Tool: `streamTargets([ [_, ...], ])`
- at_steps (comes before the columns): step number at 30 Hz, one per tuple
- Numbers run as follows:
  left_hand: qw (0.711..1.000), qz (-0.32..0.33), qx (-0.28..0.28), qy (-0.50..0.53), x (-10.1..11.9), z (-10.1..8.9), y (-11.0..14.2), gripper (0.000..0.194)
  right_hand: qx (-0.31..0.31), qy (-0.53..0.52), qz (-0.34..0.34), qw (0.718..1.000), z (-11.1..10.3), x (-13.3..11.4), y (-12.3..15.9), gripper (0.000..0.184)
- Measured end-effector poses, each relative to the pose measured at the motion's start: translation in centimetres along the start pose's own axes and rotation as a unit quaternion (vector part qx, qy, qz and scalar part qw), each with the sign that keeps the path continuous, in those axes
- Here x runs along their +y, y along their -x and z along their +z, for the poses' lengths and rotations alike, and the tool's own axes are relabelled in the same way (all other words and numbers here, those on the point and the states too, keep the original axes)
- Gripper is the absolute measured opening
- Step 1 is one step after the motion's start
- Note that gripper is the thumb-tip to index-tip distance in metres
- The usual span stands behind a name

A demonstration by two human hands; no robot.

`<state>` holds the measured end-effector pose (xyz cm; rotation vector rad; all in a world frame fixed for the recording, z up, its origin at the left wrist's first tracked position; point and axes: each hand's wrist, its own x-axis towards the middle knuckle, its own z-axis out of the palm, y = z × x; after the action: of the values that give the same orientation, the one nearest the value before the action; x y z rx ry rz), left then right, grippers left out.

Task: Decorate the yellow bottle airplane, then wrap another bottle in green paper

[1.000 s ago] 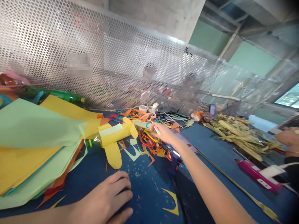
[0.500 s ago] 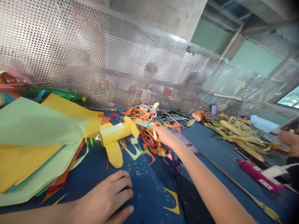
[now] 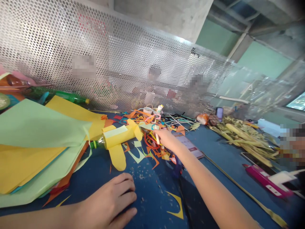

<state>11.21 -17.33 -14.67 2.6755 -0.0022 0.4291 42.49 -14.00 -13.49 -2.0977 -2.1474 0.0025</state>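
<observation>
My left hand [image 3: 114, 197] lies on the blue table with its fingers loosely bent and apart, holding nothing. Just beyond it is a green plastic bottle [image 3: 101, 142] on its side, wrapped in yellow paper with yellow wing-like pieces. My right hand [image 3: 163, 136] reaches across to the scrap pile, its fingers closed on a small white stick-like tool [image 3: 157, 137]; its exact kind is partly hidden. Beside that tool, a pale green strip [image 3: 145, 126] touches the bottle's far end. Red-handled scissors [image 3: 152, 143] appear to lie under the right hand.
Stacked coloured paper [image 3: 43, 127] covers the left side. Paper scraps [image 3: 138, 156] lie around the bottle. A phone [image 3: 189, 144] is under my right forearm. Farther right are dried husks [image 3: 235, 132] and a pink power strip [image 3: 267, 181]. A perforated metal screen [image 3: 128, 60] stands behind; another person is at the right edge.
My hands and the bottle keep nearly the same places, with a slight shift of the whole view. At the right edge, the other person has moved a little.
</observation>
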Motion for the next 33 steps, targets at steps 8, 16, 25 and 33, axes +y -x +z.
streamTargets([
  [8,1.0,-0.008,-0.01,0.01,-0.1,-0.1,0.0,0.017,0.036,0.011,0.032,0.999,-0.7,-1.5,0.2,0.024],
  [16,0.985,-0.095,0.115,0.087,-1.1,0.7,0.6,0.023,0.059,-0.138,0.019,0.988,-5.2,-3.0,2.2,0.017],
  [25,0.813,-0.252,0.181,0.493,-2.6,0.0,-0.8,0.023,-0.216,-0.352,-0.137,0.9,-5.6,-10.2,4.6,0.016],
  [33,0.762,-0.288,0.192,0.548,-2.8,-0.5,-0.8,0.04,-0.133,-0.434,-0.129,0.882,-6.1,-10.5,4.6,0.024],
])
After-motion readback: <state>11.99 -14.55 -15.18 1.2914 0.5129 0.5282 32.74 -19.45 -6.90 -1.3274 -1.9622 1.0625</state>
